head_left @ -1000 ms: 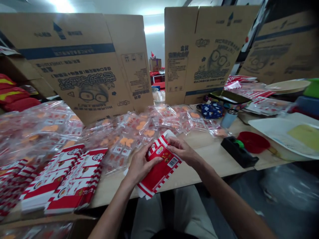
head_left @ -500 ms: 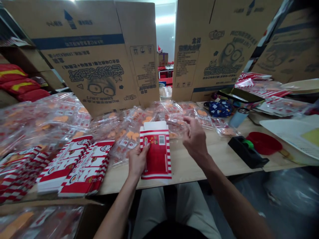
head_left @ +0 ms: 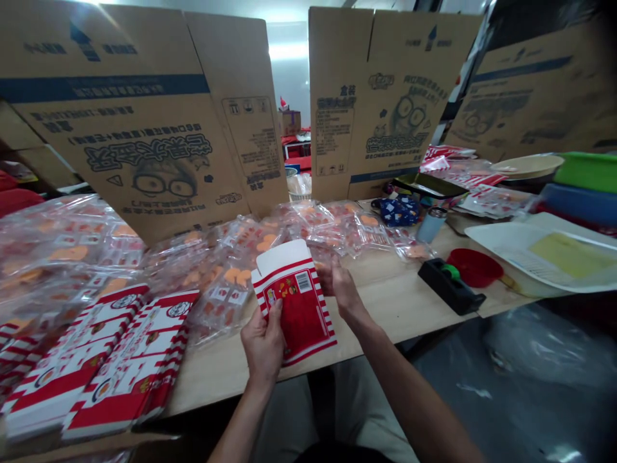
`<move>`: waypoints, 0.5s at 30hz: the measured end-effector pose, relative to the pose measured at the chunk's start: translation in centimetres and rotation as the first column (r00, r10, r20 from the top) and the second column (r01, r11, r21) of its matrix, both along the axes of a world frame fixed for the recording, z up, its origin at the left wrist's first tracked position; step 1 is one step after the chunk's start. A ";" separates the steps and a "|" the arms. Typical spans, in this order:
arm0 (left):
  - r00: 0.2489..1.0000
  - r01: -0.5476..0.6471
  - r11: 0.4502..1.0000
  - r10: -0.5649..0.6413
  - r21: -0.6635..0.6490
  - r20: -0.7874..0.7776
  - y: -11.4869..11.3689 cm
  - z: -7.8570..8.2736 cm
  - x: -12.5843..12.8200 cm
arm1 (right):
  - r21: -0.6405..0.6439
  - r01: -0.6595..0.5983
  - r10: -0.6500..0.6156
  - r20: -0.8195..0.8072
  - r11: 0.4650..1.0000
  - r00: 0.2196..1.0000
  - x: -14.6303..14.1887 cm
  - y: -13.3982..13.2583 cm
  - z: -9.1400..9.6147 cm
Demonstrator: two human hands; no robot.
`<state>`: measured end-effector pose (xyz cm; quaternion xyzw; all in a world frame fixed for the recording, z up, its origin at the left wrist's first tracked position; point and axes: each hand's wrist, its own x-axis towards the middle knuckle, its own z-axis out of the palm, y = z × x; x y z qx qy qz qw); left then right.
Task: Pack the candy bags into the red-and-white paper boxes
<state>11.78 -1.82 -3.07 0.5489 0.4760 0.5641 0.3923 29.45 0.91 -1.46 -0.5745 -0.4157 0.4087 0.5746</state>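
My left hand [head_left: 264, 341] is closed on a flat red-and-white striped carton [head_left: 303, 315], thumb across its printed face. The carton tilts to the left, and its white top flap stands up. My right hand [head_left: 344, 289] is at the carton's upper right edge, fingers stretched toward it and partly blurred; whether they touch it I cannot make out. Behind the carton lie clear plastic packets [head_left: 231, 296] with orange pieces and small printed sachets. On the left, flat striped cartons [head_left: 130, 360] are stacked in overlapping rows.
Tall cardboard boxes [head_left: 164, 128] stand behind the packets. At right are a black tape dispenser [head_left: 448, 289], a red bowl [head_left: 475, 267], a light-blue bottle [head_left: 431, 225], a blue patterned pouch [head_left: 398, 211] and a white tray [head_left: 511, 238]. The wooden table [head_left: 212, 376] ends close in front of me.
My right hand has moved left and down to the carton's edge. The carton in my left hand has tilted to the left. The whole view has shifted to the right.
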 end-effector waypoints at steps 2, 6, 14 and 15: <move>0.993 0.031 0.998 -0.024 0.056 -0.115 -0.2 0.0 -0.3 | -0.007 0.096 -0.096 -0.042 0.995 0.994 -0.3 -0.1 0.1; 0.958 0.112 0.980 -0.062 0.167 -0.280 -1.5 -0.1 -0.1 | -0.001 0.309 -0.309 0.023 0.951 0.951 -0.4 0.3 0.2; 0.897 0.252 0.947 -0.150 0.201 -0.416 -3.9 -0.3 0.7 | -0.003 0.402 -0.402 0.033 0.916 0.915 -0.3 1.7 0.9; 0.899 0.255 0.944 -0.152 0.210 -0.411 -3.9 -0.6 0.8 | 0.020 0.403 -0.404 0.039 0.915 0.914 -0.2 1.9 1.0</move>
